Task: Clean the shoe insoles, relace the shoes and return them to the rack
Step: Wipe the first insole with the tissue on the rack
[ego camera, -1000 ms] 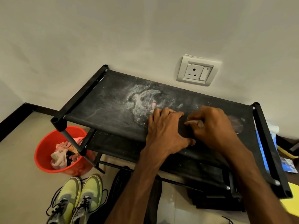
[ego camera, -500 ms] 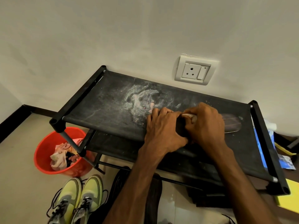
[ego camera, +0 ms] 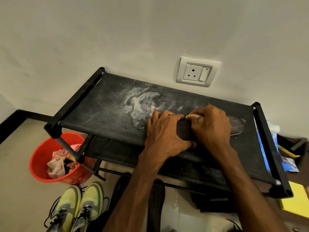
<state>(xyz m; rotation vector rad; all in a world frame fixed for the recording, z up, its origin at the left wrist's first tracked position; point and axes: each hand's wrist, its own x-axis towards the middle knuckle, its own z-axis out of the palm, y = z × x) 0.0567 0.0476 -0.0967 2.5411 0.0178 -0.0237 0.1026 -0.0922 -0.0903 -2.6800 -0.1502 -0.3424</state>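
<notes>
Left hand point(ego camera: 164, 131): fingers curled over the far edge of a dark insole point(ego camera: 184, 131), thumb at its near edge, pinning it flat.
Right hand point(ego camera: 211, 128): closed round a small pale object point(ego camera: 192, 116), held down on the insole just beside the left fingers; what it is cannot be told.
Insole: lies on the top shelf of the black rack point(ego camera: 108, 114), one rounded end showing past the right hand.
Shelf: whitish powder point(ego camera: 140, 102) smeared left of the hands.
Floor: yellow-green shoes point(ego camera: 78, 206) near a red bucket point(ego camera: 38, 164) of rags.

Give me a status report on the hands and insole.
Left hand grips insole on rack. Right hand holds pale object on it. Nothing blocking.
</notes>
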